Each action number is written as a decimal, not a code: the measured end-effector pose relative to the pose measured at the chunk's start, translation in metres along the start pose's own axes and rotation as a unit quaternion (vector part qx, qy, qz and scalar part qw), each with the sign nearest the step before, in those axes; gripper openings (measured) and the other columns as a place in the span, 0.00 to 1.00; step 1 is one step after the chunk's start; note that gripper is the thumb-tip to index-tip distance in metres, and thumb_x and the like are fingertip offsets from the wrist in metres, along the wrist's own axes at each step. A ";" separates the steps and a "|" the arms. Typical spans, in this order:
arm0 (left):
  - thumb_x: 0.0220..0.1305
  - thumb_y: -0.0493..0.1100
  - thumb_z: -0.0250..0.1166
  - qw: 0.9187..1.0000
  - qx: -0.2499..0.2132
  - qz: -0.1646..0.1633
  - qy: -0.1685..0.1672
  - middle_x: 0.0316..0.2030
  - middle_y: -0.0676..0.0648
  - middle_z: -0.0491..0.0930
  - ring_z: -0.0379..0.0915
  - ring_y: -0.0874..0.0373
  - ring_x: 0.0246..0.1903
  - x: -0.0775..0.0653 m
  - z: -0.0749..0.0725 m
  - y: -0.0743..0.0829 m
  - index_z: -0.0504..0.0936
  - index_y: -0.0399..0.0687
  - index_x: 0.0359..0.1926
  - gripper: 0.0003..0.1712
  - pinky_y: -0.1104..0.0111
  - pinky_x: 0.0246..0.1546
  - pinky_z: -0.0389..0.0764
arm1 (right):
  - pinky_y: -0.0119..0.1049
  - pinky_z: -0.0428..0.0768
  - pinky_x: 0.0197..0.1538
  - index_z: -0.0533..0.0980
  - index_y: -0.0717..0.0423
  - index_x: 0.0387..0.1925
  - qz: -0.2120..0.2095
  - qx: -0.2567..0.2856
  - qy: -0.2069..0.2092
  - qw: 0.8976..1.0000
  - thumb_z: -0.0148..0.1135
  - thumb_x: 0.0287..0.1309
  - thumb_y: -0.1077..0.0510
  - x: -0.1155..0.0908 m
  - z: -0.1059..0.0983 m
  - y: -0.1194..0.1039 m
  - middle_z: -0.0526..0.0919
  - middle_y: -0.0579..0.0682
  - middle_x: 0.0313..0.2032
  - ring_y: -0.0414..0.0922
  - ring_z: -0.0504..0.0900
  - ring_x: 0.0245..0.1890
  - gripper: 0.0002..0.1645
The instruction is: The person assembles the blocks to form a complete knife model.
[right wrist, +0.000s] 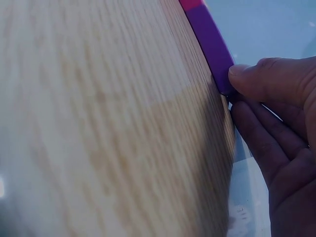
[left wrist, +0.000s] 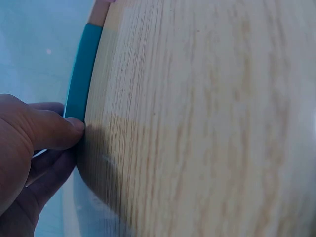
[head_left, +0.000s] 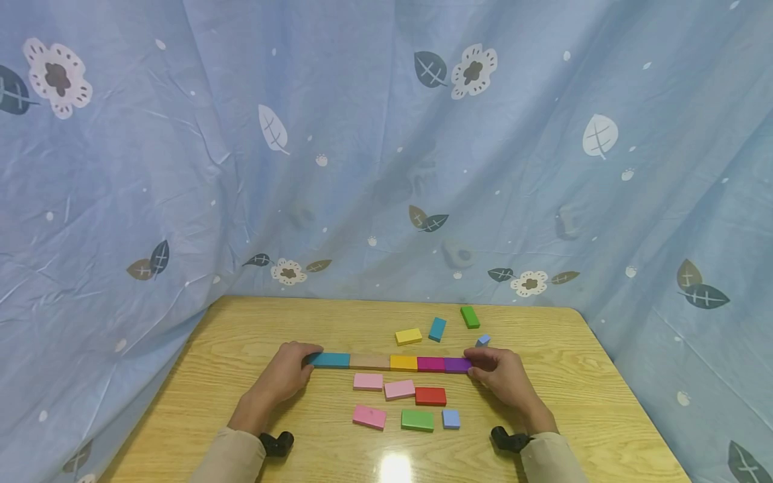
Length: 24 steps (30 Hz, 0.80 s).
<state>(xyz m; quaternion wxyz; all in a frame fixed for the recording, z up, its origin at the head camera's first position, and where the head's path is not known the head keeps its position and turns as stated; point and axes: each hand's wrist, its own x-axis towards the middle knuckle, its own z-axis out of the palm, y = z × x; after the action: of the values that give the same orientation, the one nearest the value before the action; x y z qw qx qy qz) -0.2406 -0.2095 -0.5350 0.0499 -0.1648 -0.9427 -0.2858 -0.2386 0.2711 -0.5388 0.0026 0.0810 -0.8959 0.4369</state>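
Note:
A straight row of blocks lies across the table: a teal block (head_left: 331, 361) at the left end, then a plain wood block (head_left: 370, 362), a yellow-orange block (head_left: 403, 363), a magenta block (head_left: 431, 364) and a purple block (head_left: 457, 365). My left hand (head_left: 287, 371) pinches the outer end of the teal block; its thumb lies on the near side in the left wrist view. At the other end, my right hand (head_left: 504, 380) pinches the purple block between thumb and fingers. The fingertips behind each block are partly hidden.
Nearer me lie two pale pink blocks (head_left: 368, 382), a red block (head_left: 431, 396), a darker pink block (head_left: 370, 417), a green block (head_left: 417, 420) and a small blue block (head_left: 451, 419). Behind the row are yellow (head_left: 408, 337), teal, green and light blue blocks. A curtain (head_left: 386, 168) hangs behind.

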 end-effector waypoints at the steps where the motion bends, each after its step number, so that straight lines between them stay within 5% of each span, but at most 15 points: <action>1: 0.64 0.25 0.71 1.000 0.001 0.002 0.001 0.54 0.39 0.91 0.87 0.40 0.57 0.000 0.000 0.000 0.90 0.36 0.59 0.22 0.46 0.61 0.88 | 0.28 0.86 0.58 0.89 0.55 0.58 0.000 -0.002 0.001 1.000 0.75 0.66 0.67 0.000 0.000 0.000 0.92 0.52 0.57 0.53 0.89 0.60 0.20; 17: 0.64 0.24 0.72 1.000 0.002 0.004 0.003 0.53 0.41 0.91 0.87 0.41 0.55 0.000 0.000 -0.002 0.91 0.38 0.57 0.22 0.46 0.60 0.88 | 0.36 0.90 0.60 0.89 0.54 0.58 0.009 0.001 0.009 1.000 0.75 0.66 0.67 0.000 0.002 -0.002 0.92 0.52 0.57 0.53 0.90 0.60 0.20; 24: 0.64 0.25 0.71 1.000 -0.006 0.003 0.003 0.54 0.39 0.91 0.87 0.40 0.57 0.000 0.001 -0.002 0.90 0.37 0.58 0.21 0.45 0.62 0.87 | 0.31 0.90 0.56 0.87 0.60 0.60 -0.009 0.012 0.020 1.000 0.77 0.65 0.66 -0.002 -0.002 -0.004 0.92 0.58 0.57 0.55 0.91 0.58 0.23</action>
<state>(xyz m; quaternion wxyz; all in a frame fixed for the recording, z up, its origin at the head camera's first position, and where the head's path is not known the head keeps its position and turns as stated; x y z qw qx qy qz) -0.2415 -0.2103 -0.5365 0.0523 -0.1674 -0.9403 -0.2917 -0.2357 0.2706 -0.5345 0.0232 0.0802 -0.8894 0.4495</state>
